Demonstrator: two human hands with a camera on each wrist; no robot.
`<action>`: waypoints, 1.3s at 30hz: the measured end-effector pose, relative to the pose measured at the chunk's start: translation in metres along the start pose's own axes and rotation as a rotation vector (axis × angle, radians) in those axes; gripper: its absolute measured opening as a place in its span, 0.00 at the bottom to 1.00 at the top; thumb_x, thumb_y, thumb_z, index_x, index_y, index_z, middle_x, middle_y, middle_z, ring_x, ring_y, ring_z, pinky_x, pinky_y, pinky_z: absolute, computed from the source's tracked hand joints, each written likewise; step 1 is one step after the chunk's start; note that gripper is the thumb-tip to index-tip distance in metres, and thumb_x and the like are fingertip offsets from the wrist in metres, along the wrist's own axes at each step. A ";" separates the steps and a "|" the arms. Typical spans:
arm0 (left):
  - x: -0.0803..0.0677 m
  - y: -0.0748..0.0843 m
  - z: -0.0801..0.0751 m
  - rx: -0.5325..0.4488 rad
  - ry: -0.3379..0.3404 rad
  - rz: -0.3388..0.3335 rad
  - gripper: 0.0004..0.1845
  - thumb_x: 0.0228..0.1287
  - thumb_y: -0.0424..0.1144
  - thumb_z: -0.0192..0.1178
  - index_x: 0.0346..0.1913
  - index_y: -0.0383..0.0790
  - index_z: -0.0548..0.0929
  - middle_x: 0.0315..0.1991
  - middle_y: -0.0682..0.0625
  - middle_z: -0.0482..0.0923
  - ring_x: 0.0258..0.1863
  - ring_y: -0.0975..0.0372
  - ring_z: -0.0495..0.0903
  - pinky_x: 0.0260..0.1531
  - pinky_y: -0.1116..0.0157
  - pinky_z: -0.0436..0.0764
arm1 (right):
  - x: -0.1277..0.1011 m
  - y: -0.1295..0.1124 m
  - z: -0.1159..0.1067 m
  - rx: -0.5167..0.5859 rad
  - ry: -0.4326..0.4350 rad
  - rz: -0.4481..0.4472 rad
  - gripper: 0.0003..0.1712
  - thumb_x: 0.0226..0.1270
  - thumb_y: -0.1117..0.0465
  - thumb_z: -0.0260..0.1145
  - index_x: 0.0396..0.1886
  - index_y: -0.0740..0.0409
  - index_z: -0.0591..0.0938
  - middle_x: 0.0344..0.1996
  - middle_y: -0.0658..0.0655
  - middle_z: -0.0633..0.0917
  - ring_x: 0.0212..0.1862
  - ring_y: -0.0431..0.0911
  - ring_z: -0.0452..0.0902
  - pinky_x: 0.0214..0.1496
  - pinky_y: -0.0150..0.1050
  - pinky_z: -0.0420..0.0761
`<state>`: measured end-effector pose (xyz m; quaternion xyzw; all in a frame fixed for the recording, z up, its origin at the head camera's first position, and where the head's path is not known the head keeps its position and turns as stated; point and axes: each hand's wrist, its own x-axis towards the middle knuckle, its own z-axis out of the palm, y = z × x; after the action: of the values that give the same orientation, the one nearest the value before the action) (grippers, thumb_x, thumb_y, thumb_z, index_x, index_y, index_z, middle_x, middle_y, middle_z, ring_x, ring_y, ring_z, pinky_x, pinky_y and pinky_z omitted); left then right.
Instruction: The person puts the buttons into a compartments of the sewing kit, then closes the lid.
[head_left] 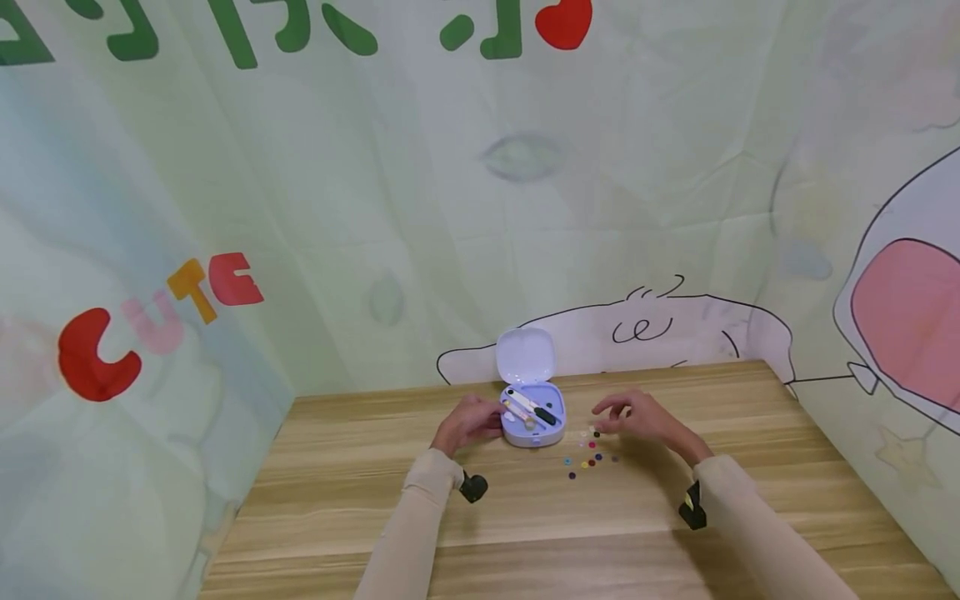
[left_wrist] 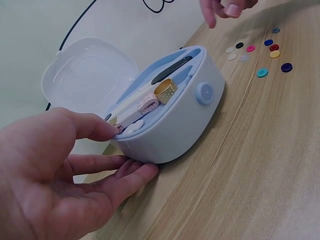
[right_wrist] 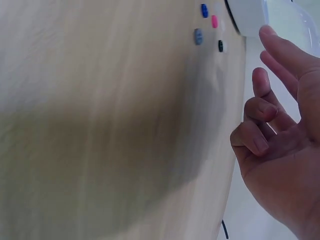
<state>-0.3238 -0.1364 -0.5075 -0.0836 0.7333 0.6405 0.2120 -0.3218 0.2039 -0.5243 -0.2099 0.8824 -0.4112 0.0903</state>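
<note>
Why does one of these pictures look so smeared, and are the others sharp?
Right wrist view: the table and buttons are motion-blurred, with a broad shadow across the wood. Left wrist view: the sewing box is crisp. Head view: evenly lit, everything small, edges bent by the wide lens.

A pale wood-grain bench (head_left: 360, 500) fills the lower part of the head view, its boards running left to right. Behind and on both sides hangs a light green fabric backdrop (head_left: 420, 217), creased in a grid of fold lines. At the left of the frame it bears the word CUTE (head_left: 157, 321) in red, pink and orange letters. Along the top edge sit green characters and a red heart (head_left: 564, 21). At the right, black-outlined cartoon shapes include a pink patch (head_left: 911, 321). Light is soft and even.
</note>
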 end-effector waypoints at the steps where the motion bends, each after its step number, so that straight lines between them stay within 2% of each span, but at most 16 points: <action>1: 0.000 0.000 0.000 0.001 -0.001 0.002 0.13 0.74 0.32 0.59 0.52 0.23 0.81 0.46 0.37 0.86 0.43 0.56 0.84 0.50 0.58 0.88 | -0.003 0.002 0.000 -0.007 -0.013 -0.021 0.15 0.67 0.56 0.76 0.49 0.57 0.89 0.31 0.50 0.83 0.37 0.47 0.75 0.36 0.36 0.77; 7: -0.002 0.001 -0.001 0.000 -0.011 0.006 0.13 0.75 0.32 0.58 0.51 0.23 0.81 0.45 0.38 0.86 0.42 0.57 0.84 0.50 0.59 0.88 | -0.019 0.010 -0.001 0.000 -0.125 -0.135 0.10 0.64 0.59 0.77 0.43 0.56 0.89 0.26 0.48 0.83 0.31 0.42 0.75 0.31 0.33 0.77; 13: -0.001 0.001 -0.001 -0.010 -0.014 0.005 0.12 0.75 0.32 0.58 0.50 0.23 0.82 0.43 0.39 0.86 0.40 0.57 0.84 0.49 0.60 0.88 | -0.031 0.015 -0.001 -0.006 -0.191 -0.167 0.09 0.63 0.60 0.77 0.42 0.52 0.90 0.25 0.46 0.81 0.30 0.39 0.74 0.32 0.32 0.76; 18: 0.000 0.001 0.000 -0.017 -0.013 0.003 0.13 0.74 0.31 0.58 0.51 0.22 0.81 0.44 0.38 0.86 0.40 0.57 0.84 0.50 0.60 0.88 | -0.039 0.019 0.000 -0.002 -0.170 -0.194 0.08 0.63 0.62 0.77 0.41 0.55 0.91 0.30 0.46 0.86 0.30 0.38 0.73 0.32 0.31 0.77; 22: 0.000 0.001 0.000 -0.011 -0.005 0.006 0.13 0.74 0.32 0.58 0.51 0.23 0.82 0.42 0.40 0.86 0.39 0.58 0.84 0.48 0.60 0.88 | -0.042 0.022 0.001 -0.025 -0.142 -0.183 0.07 0.63 0.62 0.77 0.41 0.53 0.92 0.34 0.45 0.88 0.31 0.37 0.74 0.32 0.30 0.77; 29: -0.001 -0.001 -0.001 -0.042 -0.032 0.024 0.15 0.74 0.32 0.58 0.54 0.22 0.81 0.43 0.39 0.85 0.41 0.57 0.83 0.52 0.57 0.87 | -0.043 0.021 0.004 -0.052 -0.095 -0.183 0.03 0.63 0.61 0.78 0.36 0.51 0.93 0.29 0.42 0.86 0.31 0.36 0.74 0.30 0.30 0.76; 34: -0.002 0.000 -0.001 -0.033 -0.028 0.020 0.15 0.74 0.32 0.58 0.54 0.22 0.81 0.44 0.39 0.85 0.42 0.57 0.83 0.54 0.56 0.87 | -0.041 0.020 0.006 -0.057 -0.097 -0.161 0.02 0.63 0.62 0.77 0.34 0.51 0.92 0.26 0.42 0.85 0.29 0.35 0.73 0.29 0.30 0.75; 39: -0.002 0.000 0.000 -0.028 -0.025 0.018 0.16 0.74 0.33 0.59 0.55 0.22 0.80 0.47 0.36 0.85 0.44 0.55 0.84 0.55 0.55 0.86 | -0.040 0.021 0.009 -0.052 -0.099 -0.174 0.03 0.63 0.63 0.77 0.32 0.50 0.91 0.22 0.42 0.82 0.27 0.35 0.71 0.27 0.29 0.73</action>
<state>-0.3218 -0.1370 -0.5069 -0.0720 0.7224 0.6535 0.2144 -0.2893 0.2280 -0.5465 -0.3083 0.8657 -0.3835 0.0921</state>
